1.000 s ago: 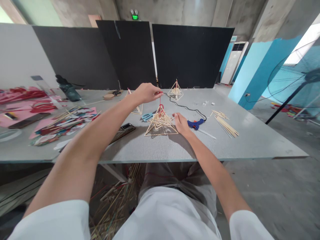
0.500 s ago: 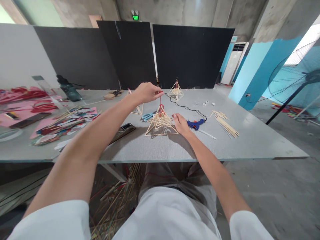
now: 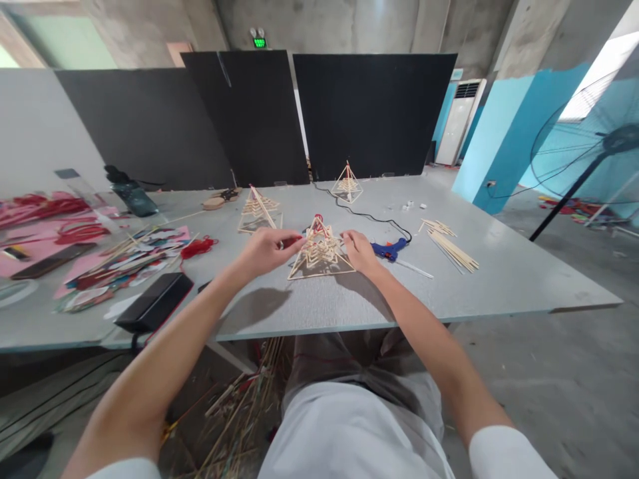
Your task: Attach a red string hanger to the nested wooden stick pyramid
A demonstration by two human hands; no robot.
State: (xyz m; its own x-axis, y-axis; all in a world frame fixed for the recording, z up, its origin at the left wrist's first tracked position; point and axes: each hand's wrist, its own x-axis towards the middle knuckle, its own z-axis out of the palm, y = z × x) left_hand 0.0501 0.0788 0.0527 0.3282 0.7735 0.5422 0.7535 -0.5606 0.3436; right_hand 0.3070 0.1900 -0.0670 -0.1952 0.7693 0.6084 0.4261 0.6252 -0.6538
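Lowered left hand (image 3: 273, 249) from above pyramid (image 3: 322, 251) to its left side. Kept right hand (image 3: 360, 251) at its right. Could not tell either hand's grip.

The near pyramid (image 3: 324, 251) is made of thin, dull wooden sticks. The red string (image 3: 318, 218) at its top looks soft, like yarn. Right of the pyramid, the blue glue gun (image 3: 392, 250) looks like smooth plastic. Left of it, the black box (image 3: 156, 301) looks smooth and a bit shiny. Behind it, the black boards (image 3: 374, 113) look dull. Under it, the gray table (image 3: 304, 313) looks grainy.
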